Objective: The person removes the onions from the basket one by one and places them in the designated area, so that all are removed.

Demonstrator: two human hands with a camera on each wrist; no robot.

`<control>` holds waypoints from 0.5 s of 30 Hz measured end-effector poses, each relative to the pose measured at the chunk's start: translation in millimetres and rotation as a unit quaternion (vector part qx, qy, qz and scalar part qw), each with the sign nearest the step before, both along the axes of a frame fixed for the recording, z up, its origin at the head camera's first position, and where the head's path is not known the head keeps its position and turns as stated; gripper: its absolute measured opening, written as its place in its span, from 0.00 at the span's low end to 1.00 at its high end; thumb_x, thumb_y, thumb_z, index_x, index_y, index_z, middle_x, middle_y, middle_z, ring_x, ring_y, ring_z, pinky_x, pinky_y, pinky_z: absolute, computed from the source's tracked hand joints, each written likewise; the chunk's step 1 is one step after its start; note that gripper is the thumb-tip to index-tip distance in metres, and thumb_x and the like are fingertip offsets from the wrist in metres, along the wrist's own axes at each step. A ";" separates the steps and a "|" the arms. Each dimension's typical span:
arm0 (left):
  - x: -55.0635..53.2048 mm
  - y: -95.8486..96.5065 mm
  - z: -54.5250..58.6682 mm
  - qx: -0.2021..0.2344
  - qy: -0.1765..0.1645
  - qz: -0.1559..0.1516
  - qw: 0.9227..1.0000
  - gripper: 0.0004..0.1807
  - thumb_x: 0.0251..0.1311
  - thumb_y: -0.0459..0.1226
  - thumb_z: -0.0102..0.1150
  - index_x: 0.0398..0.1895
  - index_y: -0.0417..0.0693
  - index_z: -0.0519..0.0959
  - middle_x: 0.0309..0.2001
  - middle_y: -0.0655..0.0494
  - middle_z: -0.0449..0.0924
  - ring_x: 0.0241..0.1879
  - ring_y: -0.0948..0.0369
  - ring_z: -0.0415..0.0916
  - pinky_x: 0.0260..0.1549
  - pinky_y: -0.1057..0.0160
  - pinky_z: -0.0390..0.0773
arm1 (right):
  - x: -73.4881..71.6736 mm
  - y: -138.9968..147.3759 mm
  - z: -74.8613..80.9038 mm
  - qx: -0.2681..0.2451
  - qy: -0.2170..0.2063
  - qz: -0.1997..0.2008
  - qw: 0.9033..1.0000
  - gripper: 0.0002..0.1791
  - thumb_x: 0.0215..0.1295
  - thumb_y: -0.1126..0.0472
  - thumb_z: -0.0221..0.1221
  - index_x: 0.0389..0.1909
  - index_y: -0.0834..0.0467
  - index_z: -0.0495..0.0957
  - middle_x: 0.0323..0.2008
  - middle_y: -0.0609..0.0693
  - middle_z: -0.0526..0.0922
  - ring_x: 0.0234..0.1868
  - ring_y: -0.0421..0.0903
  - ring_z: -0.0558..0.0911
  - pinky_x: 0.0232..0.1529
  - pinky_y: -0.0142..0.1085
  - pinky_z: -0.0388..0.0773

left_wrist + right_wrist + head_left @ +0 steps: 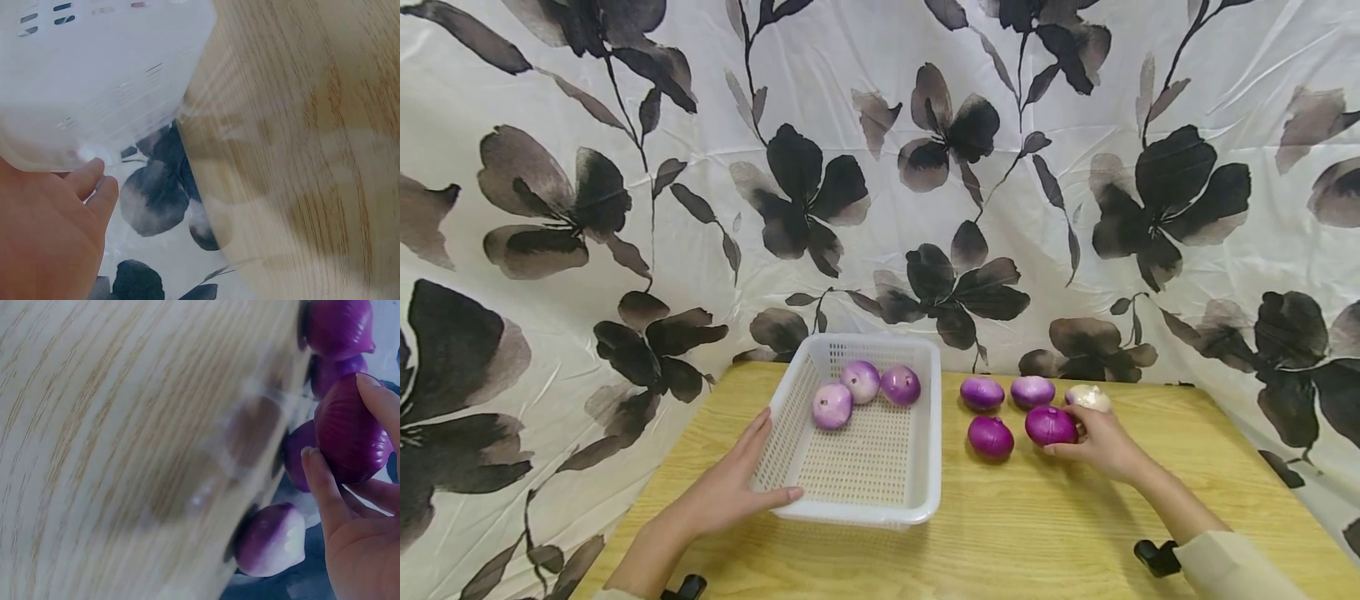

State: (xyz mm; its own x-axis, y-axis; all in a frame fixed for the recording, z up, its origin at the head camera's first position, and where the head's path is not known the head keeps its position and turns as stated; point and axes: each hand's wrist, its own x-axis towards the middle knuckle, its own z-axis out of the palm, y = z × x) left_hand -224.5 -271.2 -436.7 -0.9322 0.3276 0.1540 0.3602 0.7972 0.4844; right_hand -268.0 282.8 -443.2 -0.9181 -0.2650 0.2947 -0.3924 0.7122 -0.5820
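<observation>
Shiny dark purple round onion (1049, 425) in the right hand (1101, 442), white plastic basket with holes (936, 450) off to the left

The right hand has its thumb and fingers around the onion, pinching it. The onion is at the fingertips, on the left side of that hand. It looks a bit wider side to side than front to back, so its long way points roughly at the basket. I can't tell if it touches the yellow-brown wooden table (1000, 533).

The basket is well apart from it. Another dark purple onion (990, 437) sits between them, just beside the held one. Behind are two lighter purple onions (1032, 391) and a white-and-purple onion (1088, 397), close to the right hand.

The right hand is the near one. The left hand (730, 492) is on the basket's other side, fingers spread out, touching its left wall and front corner. Three pale purple onions (832, 407) lie inside, toward the back.
</observation>
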 end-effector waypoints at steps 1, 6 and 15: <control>0.2 0.1 -0.3 0.000 0.000 0.000 1.000 0.68 0.54 0.70 0.65 0.82 0.38 0.43 0.83 0.44 0.36 0.77 0.36 0.48 0.69 0.31 0.59 | -0.3 0.3 -1.7 0.002 -0.004 -0.003 1.000 0.33 0.50 0.58 0.79 0.51 0.74 0.78 0.40 0.59 0.85 0.39 0.49 0.84 0.39 0.39 0.84; -0.4 0.7 -1.0 0.001 0.003 -0.001 1.000 0.67 0.55 0.68 0.65 0.82 0.37 0.44 0.83 0.45 0.35 0.77 0.36 0.48 0.69 0.32 0.59 | -3.2 1.5 -7.3 0.002 -0.017 -0.014 1.000 0.35 0.52 0.58 0.78 0.53 0.76 0.77 0.41 0.62 0.85 0.39 0.50 0.84 0.39 0.40 0.84; -0.1 -0.8 -2.5 0.006 -0.001 -0.001 1.000 0.68 0.54 0.68 0.66 0.83 0.38 0.42 0.83 0.44 0.36 0.77 0.36 0.48 0.69 0.31 0.59 | -6.6 1.9 -17.7 0.003 -0.042 -0.020 0.999 0.38 0.54 0.58 0.77 0.56 0.80 0.73 0.43 0.69 0.84 0.41 0.56 0.86 0.41 0.46 0.87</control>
